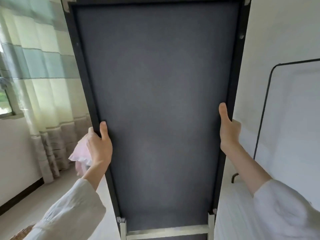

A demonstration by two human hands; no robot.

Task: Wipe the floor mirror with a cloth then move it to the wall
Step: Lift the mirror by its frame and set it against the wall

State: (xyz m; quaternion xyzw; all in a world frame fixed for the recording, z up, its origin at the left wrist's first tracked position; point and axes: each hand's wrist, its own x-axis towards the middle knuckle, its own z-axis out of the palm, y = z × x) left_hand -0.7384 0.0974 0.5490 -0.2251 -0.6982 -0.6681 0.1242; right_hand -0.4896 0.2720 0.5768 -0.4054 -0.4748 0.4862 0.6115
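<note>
mirror [155,101]: upright before us, dark back facing, near the wall [277,32] | left hand [99,144] grips left edge, pinching cloth [80,153]; right hand [228,130] grips right edge | we judge it stiff, heavy, fragile; hold both edges

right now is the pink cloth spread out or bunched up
Bunched up: the pink cloth hangs crumpled beside the mirror's left edge, behind the left hand that grips the frame. Whether that hand also pinches it, cannot tell.

matt grey mirror back [155,101]
</note>
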